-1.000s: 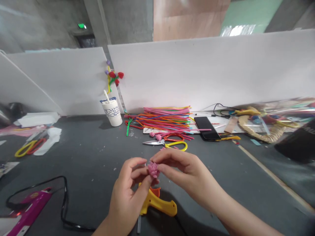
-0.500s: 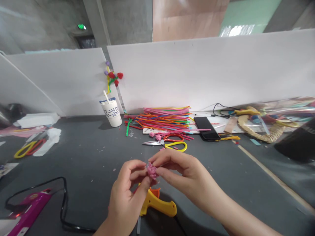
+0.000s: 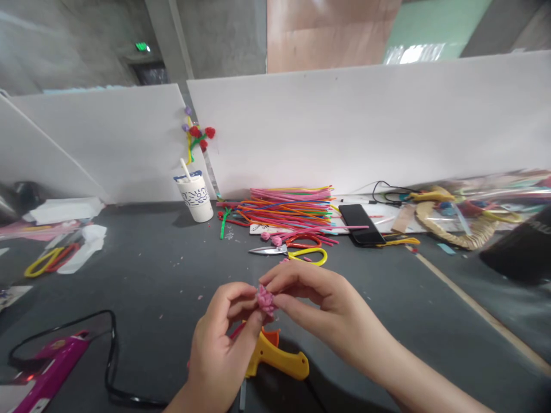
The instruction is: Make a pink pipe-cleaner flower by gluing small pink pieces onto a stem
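Two bare hands meet over the near edge of a dark grey worktop (image 3: 146, 287). The left hand (image 3: 224, 344) and right hand (image 3: 322, 298) pinch a small pink, petalled flower (image 3: 266, 299) between nearly closed, curled fingertips. Below it lies a yellow glue gun (image 3: 282, 358) with an orange trigger, partly hidden by the left hand. Beyond are yellow-and-red-handled scissors (image 3: 288, 251), colourful fuzzy stems (image 3: 293, 209) and a black phone (image 3: 360, 223).

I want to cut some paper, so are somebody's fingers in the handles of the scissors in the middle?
No, the scissors lie on the table, and both hands are at the pink flower piece.
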Demonstrator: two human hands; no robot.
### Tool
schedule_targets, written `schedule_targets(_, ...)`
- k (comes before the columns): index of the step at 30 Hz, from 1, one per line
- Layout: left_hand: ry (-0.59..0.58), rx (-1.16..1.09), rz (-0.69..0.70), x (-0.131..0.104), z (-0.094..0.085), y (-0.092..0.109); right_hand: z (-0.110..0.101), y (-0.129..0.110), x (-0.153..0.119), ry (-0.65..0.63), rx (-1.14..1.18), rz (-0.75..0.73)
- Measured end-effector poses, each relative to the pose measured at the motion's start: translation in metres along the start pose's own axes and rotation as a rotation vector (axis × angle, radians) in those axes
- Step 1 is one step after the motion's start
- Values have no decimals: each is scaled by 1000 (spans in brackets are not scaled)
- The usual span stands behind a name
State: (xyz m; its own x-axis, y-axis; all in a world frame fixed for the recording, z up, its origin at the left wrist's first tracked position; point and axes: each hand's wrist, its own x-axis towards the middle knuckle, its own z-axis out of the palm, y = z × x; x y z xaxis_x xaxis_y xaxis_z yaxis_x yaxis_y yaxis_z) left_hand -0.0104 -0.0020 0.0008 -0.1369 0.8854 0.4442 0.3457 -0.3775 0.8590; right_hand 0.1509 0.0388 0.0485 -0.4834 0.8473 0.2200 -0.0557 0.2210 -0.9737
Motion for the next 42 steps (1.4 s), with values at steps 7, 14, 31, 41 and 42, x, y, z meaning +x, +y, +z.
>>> schedule_targets(7,48,205,247,1,-7,-4,0,-5,-5,42,-113,-112)
schedule_targets(14,-54,145,274,4,-8,1,3,-2,-9,36,-354,-307)
schedule_targets(31,-96,163,202,6,-6,3,6,9,-6,113,-407,-274)
schedule_targets(41,-93,214,206,5,-4,3,8,7,-7,127,-413,-245)
schedule_targets(42,-90,216,207,5,-4,3,8,7,-7,127,-410,-237)
